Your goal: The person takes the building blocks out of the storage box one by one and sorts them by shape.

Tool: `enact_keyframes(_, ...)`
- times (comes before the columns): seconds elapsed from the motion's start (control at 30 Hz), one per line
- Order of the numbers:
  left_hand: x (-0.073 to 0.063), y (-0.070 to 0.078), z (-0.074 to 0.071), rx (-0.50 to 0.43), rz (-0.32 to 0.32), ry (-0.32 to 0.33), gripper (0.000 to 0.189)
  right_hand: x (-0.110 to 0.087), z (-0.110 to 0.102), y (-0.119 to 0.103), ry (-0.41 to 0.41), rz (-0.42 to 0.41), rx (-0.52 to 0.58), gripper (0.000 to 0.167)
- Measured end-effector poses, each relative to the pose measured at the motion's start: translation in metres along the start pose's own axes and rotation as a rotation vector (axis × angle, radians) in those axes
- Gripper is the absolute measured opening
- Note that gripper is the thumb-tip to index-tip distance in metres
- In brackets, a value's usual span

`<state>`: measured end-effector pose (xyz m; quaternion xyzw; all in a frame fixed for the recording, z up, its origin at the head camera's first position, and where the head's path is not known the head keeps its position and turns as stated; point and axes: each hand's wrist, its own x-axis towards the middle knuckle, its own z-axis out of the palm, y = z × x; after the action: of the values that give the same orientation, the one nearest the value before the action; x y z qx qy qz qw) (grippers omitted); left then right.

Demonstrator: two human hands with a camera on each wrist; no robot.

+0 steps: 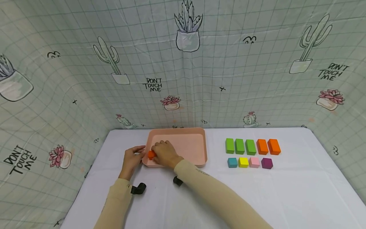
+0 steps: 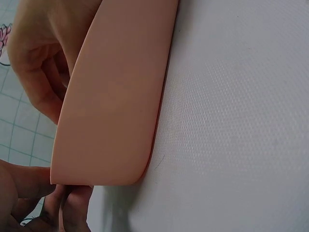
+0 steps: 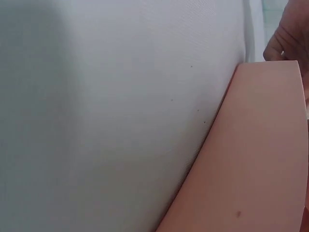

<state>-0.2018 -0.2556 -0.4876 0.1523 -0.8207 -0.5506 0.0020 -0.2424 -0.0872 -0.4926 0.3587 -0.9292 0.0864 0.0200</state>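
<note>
A shallow pink tray [image 1: 188, 143] lies on the white table in the head view. At its left edge is my left hand [image 1: 133, 159], which pinches the rim; in the left wrist view the thumb [image 2: 31, 181] lies on the rim with curled fingers outside the wall. My right hand [image 1: 166, 154] reaches down into the left part of the tray. It grips an orange block [image 1: 151, 155] there, partly covered by the fingers. The left wrist view shows the right hand [image 2: 41, 63] behind the tray wall [image 2: 116, 96], fingers bent, their tips hidden.
Right of the tray stand green blocks [image 1: 239, 146] and two orange blocks [image 1: 262, 147] in a row. Before them sit small cubes: blue [image 1: 232, 163], yellow [image 1: 243, 162], pink [image 1: 254, 162] and purple [image 1: 267, 163]. A patterned cloth [image 1: 200, 73] hangs behind the table.
</note>
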Motion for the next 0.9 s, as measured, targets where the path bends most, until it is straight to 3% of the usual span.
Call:
enact_keyframes(0.37,0.001,0.002,0.002,0.006,-0.027,0.016,0.034,-0.019,-0.012,0.022,0.056,-0.008,-0.004,0.025)
enact_keyframes(0.9,-0.003,0.002,0.001,-0.012,0.002,0.003,0.034,-0.065,-0.032,0.059,0.204,0.031,0.088,0.026)
